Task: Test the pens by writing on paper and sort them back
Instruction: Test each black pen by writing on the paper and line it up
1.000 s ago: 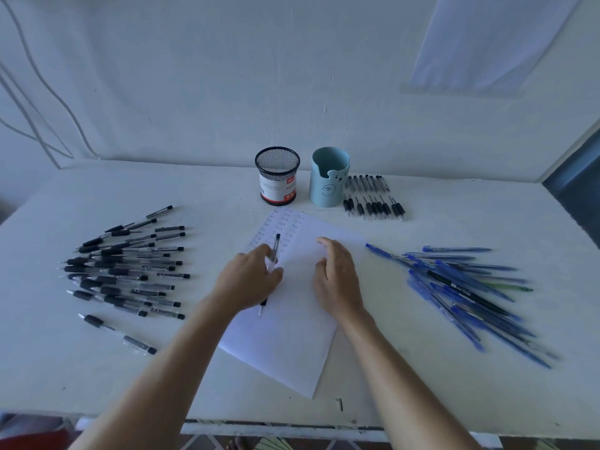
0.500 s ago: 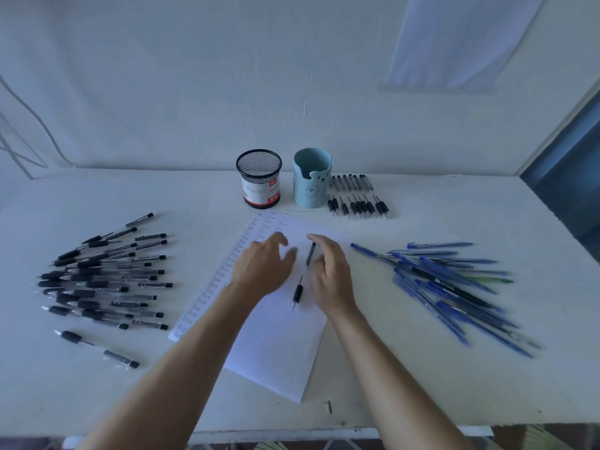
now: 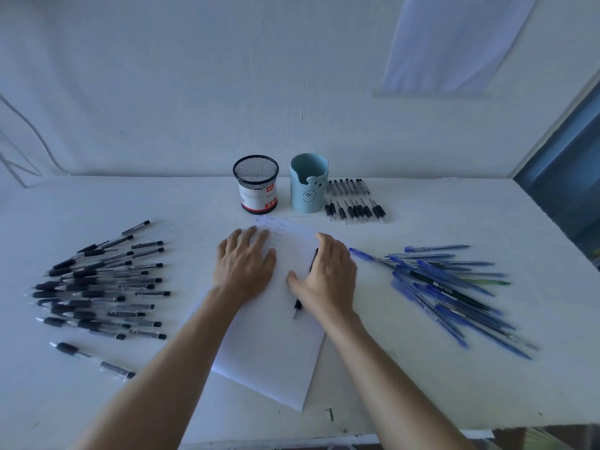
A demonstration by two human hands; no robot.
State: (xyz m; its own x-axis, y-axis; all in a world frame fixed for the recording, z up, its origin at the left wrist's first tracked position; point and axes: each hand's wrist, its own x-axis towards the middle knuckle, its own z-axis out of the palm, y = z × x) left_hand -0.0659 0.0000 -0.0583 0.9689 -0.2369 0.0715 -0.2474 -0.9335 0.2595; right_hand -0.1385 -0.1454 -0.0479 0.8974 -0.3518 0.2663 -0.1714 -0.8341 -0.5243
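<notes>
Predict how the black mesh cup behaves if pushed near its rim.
The black mesh cup looks empty and open-wired, so probably light. Upright and taller than wide, it may tip; being round, it could then roll.

A white table spreads under and all round the fingers. Beyond them rises a pale wall. Up and to the right of the fingers a light sheet, perhaps cloth or paper, hangs on the wall, and far to their left thin cables run across it. Farther right, a dark blue opening borders the wall. Well back from the fingers, near the table's front edge, lies a small dark scrap.
</notes>
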